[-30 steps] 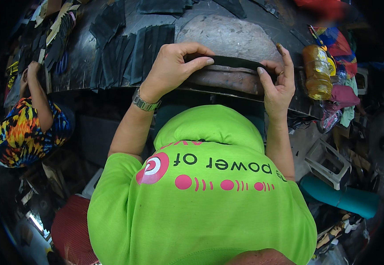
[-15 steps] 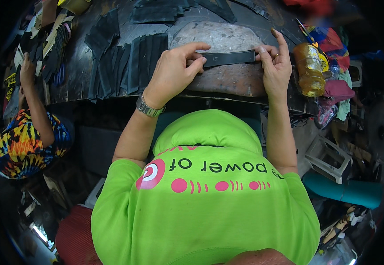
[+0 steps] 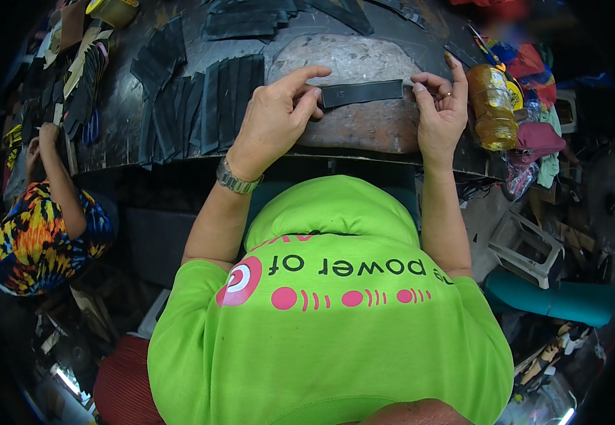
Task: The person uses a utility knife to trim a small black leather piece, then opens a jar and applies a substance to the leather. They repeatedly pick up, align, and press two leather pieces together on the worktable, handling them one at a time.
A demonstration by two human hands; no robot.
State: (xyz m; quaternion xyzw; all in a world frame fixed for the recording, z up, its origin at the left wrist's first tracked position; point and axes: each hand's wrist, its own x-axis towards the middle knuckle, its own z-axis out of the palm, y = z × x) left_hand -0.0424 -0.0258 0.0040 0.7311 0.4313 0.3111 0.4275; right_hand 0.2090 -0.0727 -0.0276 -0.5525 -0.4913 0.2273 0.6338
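Observation:
A short black strip (image 3: 362,93), apparently leather-like, lies crosswise on a worn, rounded work board (image 3: 360,131) at the table's near edge. At the strip's left end is my left hand (image 3: 270,122), thumb beside the end and index finger stretched out above it. I cannot tell whether the thumb touches the strip. My right hand (image 3: 440,117) hovers just off the right end, its thumb and fingers apart and one darkened fingertip pointing away from me. Both ends of the strip show between my hands.
Black strips (image 3: 233,99) lie in rows left of the board, with further stacks (image 3: 247,21) behind. On the right stand a jar of amber glue-like stuff (image 3: 493,113), scissors (image 3: 483,44) and a pink pouch (image 3: 537,139). A co-worker (image 3: 45,227) sits at the left.
My fingers have loosened from the strip's ends, and the right hand has drawn slightly away. The strip now lies flatter on the board. The co-worker's hand has moved slightly.

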